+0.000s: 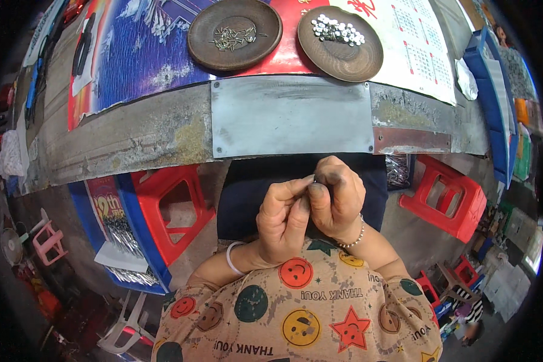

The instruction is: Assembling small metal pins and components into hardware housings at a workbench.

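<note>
Bench (pixel 133 136), grey and worn, with a bare metal plate (pixel 291 116) screwed to its front edge. Two round brown dishes: left dish (pixel 234 33) holds thin metal pins, right dish (pixel 340 42) holds small shiny round pieces. Red plastic stools (pixel 443 196) stand below, either side. Blue crate (pixel 495 102) at right.

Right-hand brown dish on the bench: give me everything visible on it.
The right brown dish is round, shallow and dark, wood-like, with a raised rim. It lies flat on the printed calendar sheet at the far side of the bench, beside a similar dish. A heap of small shiny silver pieces fills its far part; the near part is bare. No hand touches it.
</note>
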Demonstrator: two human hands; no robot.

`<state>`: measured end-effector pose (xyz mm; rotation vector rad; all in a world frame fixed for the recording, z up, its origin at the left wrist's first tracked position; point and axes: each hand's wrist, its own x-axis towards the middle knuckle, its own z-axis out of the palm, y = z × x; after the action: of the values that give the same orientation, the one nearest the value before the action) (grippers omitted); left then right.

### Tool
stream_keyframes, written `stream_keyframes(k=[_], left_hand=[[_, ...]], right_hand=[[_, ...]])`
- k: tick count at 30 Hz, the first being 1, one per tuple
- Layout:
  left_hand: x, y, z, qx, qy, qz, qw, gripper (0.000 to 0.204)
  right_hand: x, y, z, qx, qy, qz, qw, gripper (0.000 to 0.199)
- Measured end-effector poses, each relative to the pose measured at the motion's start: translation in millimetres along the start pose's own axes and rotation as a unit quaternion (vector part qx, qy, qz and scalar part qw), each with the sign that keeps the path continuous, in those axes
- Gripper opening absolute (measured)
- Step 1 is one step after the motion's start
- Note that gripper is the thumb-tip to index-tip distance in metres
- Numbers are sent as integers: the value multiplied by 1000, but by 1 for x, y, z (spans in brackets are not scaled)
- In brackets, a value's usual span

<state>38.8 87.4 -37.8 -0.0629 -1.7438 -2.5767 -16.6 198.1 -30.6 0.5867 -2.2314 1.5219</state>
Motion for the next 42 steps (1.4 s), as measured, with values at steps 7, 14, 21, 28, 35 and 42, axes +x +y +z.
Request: stream_keyframes(k=[7, 14, 21, 28, 35, 42], left_hand=[[7, -5, 1, 18, -4, -16, 1000, 27], [7, 11, 6, -93, -8, -45, 995, 31], [19, 31, -4, -86, -117, -204, 968, 37], [8, 18, -6, 47, -47, -17, 998, 29], [7, 14, -5, 98, 0, 47, 994, 21], [5, 6, -12, 119, -28, 2, 992, 23]], right_hand=[[-2, -2, 2, -59, -13, 37, 998, 16], [9, -12, -24, 166, -102, 196, 961, 16], [7, -20, -26, 212, 7, 296, 931, 12], [-7, -10, -5, 49, -24, 41, 998, 17], [-8, -8, 2, -4, -16, -16, 1000, 13], [-14, -14, 10, -89, -48, 44, 994, 12]])
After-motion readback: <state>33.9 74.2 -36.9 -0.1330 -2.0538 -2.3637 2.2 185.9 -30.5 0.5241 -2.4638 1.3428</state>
